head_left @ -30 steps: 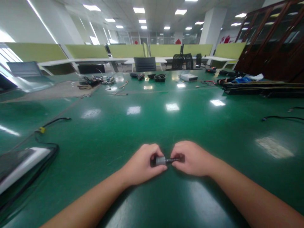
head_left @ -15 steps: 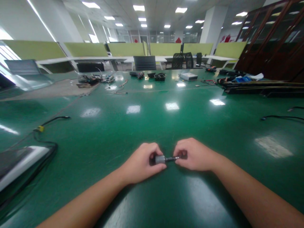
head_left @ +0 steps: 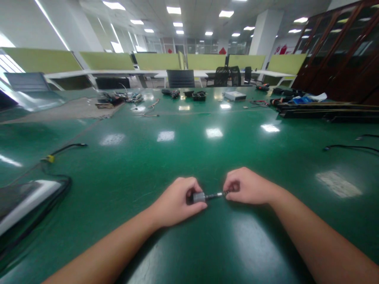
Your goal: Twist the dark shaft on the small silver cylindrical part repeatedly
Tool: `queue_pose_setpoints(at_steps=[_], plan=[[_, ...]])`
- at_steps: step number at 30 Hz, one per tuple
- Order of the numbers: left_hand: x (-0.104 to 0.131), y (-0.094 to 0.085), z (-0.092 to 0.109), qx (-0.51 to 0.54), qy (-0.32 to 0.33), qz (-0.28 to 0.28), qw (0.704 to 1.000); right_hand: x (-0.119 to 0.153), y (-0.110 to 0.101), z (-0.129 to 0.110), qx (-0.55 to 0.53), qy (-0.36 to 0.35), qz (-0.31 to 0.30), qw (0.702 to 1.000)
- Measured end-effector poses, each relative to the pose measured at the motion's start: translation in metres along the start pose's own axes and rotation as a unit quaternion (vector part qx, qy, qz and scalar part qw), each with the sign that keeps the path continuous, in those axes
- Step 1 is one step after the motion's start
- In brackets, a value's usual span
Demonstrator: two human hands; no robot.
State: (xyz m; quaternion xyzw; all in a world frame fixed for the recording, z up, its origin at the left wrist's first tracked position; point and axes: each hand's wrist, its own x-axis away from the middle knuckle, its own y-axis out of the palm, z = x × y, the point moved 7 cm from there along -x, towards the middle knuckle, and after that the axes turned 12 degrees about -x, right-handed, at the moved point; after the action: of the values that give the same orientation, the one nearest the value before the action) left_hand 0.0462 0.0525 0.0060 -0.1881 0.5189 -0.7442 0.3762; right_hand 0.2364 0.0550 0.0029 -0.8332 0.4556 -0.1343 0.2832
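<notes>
Low in the middle of the head view, my left hand [head_left: 180, 201] grips a grey metal cylinder [head_left: 199, 197] between thumb and fingers. A thin dark shaft [head_left: 211, 196] with a bright end sticks out of the cylinder to the right. Beside that end, my right hand [head_left: 247, 186] pinches a small dark piece [head_left: 227, 192], mostly covered by the fingertips. Whether this piece touches the shaft is too small to tell. Both hands are just over the green tabletop [head_left: 189, 157].
A flat device with a pale edge [head_left: 44, 191] and a black cable [head_left: 69, 146] lie at the left. Electronic parts [head_left: 199, 95] and a white box [head_left: 235, 96] sit along the far side. Dark bars [head_left: 319, 110] and another cable [head_left: 349, 147] are at the right.
My right hand has moved slightly right and away from me, and more of the shaft's bright end shows. My left hand stays around the cylinder in nearly the same place.
</notes>
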Motion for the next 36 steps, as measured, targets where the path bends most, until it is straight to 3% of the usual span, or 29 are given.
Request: queue_pose_setpoints(at_steps=[11, 19, 27, 36], plan=[[0.0, 0.0, 0.001, -0.003, -0.001, 0.003, 1.0, -0.006, 0.016, -0.009, -0.023, -0.021, -0.011, 0.999], [-0.002, 0.002, -0.001, 0.001, -0.021, 0.016, 1.0, -0.018, 0.038, -0.027, 0.038, -0.086, 0.041, 0.995], [-0.002, -0.001, 0.003, 0.001, 0.004, 0.017, 1.0, -0.015, 0.033, -0.025, 0.024, -0.058, 0.059, 0.996], [-0.002, 0.004, -0.002, -0.002, -0.011, 0.01, 1.0, -0.014, 0.036, -0.027, 0.028, -0.094, 0.046, 0.994]])
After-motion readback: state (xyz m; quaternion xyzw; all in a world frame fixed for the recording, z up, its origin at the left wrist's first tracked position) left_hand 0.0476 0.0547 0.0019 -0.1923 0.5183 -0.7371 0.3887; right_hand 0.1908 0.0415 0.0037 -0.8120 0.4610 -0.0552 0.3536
